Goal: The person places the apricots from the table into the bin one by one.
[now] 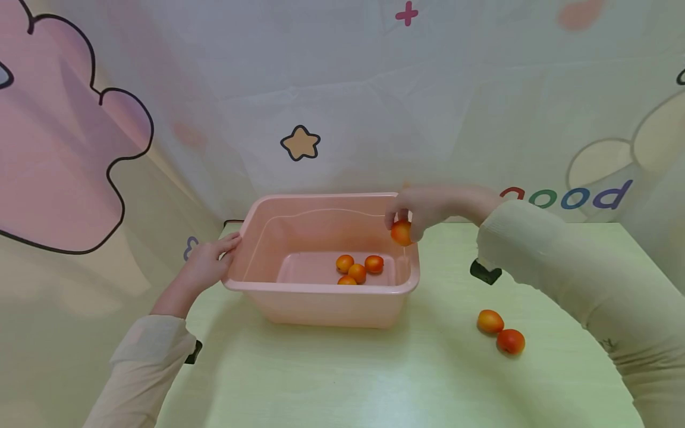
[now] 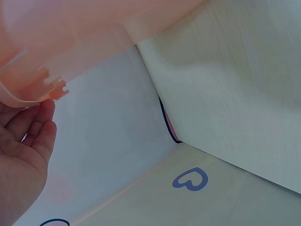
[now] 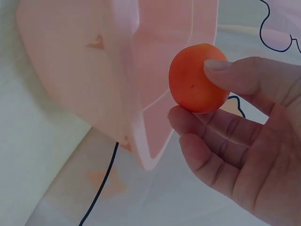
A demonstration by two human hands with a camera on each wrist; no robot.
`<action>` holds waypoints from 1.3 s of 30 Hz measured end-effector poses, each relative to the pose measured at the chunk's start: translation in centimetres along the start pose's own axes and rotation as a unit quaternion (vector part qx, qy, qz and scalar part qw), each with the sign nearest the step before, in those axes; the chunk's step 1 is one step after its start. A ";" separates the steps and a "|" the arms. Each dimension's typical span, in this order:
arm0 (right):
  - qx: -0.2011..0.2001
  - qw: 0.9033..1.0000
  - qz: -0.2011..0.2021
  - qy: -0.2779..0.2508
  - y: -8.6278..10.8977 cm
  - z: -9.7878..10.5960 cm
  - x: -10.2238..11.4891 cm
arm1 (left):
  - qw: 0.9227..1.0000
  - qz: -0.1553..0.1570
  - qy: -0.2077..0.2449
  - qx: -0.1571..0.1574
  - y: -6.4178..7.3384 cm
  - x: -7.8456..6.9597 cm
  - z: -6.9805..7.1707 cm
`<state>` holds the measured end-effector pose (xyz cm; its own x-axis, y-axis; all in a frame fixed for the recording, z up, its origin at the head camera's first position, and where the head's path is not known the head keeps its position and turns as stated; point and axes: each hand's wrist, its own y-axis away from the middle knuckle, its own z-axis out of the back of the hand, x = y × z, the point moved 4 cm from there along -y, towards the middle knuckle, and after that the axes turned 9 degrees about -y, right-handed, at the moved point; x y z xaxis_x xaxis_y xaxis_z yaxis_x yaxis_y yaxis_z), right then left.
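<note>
A pink plastic basin (image 1: 332,306) stands on the table. My left hand (image 1: 210,261) holds its left rim, the fingers bent under the lip in the left wrist view. Between the thumb and fingers of my right hand (image 1: 428,208) is a small round orange-red fruit (image 3: 195,80), apricot-like in look. That hand is over the basin's right end, the fruit at rim height. Several similar fruits (image 1: 374,264) lie on the basin floor toward the right; the front wall partly hides one. Two more fruits (image 1: 490,321) touch each other on the table, right of the basin.
The pale green table (image 1: 342,380) runs back to a printed cloth backdrop (image 1: 374,119) close behind the basin. Another cloth panel hangs along the left edge. My right sleeve (image 1: 567,279) crosses above the table's right side.
</note>
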<state>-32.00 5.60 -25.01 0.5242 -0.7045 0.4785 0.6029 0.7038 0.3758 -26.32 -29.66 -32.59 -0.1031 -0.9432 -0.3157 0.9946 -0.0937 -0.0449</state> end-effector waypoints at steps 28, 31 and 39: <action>-0.002 0.986 -0.089 -0.138 -9.4 -1.8 3.5 | 1.000 -0.006 0.001 -0.013 0.5 0.3 0.4; -0.003 0.966 -0.114 -0.231 -9.4 -2.4 3.3 | 1.000 -0.003 0.003 -0.010 0.5 0.1 0.4; 0.003 0.962 -0.122 -0.244 -11.6 -3.6 1.7 | 1.000 0.002 0.008 -0.006 0.2 0.1 0.0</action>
<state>-35.93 -4.03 -31.42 0.0213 -0.7227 0.6908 0.6686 0.5241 0.5276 -26.14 -29.75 -32.60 -0.1003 -0.9382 -0.3313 0.9947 -0.0865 -0.0561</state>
